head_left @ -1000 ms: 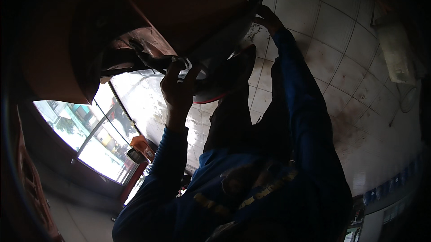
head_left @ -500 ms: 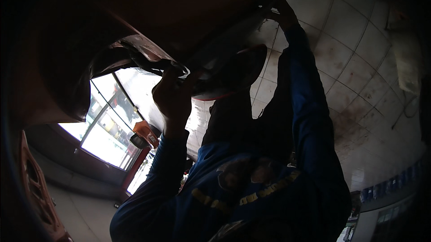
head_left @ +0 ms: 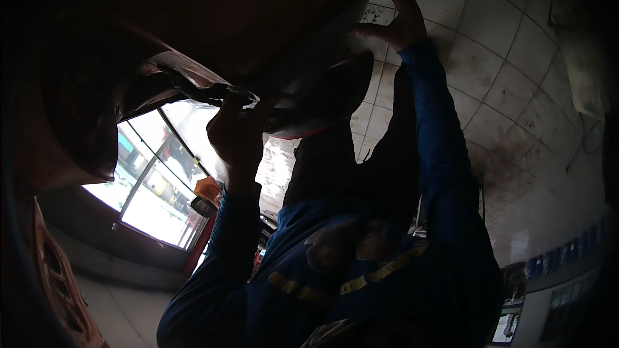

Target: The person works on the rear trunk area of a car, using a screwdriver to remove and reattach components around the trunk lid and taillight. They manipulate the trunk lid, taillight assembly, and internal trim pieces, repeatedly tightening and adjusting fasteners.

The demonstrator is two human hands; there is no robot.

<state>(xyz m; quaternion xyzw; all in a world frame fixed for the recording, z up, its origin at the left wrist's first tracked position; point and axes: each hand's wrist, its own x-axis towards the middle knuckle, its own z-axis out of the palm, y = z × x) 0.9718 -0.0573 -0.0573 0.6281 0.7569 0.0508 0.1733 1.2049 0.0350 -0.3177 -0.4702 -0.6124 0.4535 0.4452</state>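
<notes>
Close in front of me is a dark, reddish car body panel (head_left: 84, 154), mostly lost in shadow. Along its lower side runs a dark, curved car part (head_left: 351, 87) with a thin red lower edge. My left hand (head_left: 235, 138) is closed at the left end of this part, its fingers raised beside a shiny strip. The fingertips are partly hidden in the dark. Farther right, my right hand (head_left: 403, 19) has its thumb and fingers spread apart at the right end of the dark bodywork. Nothing shows between them.
Stained white floor tiles (head_left: 490, 70) extend to the right. An orange panel with cut-outs (head_left: 58, 270) stands at the left edge, and a smaller orange object (head_left: 207, 192) is beside the bright window (head_left: 158, 206). Several blue items (head_left: 567, 251) line the far lower right.
My right hand has opened wider, with its thumb now apart from the fingers at the bodywork's right end. My left hand stays at the part; the whole view has shifted slightly.
</notes>
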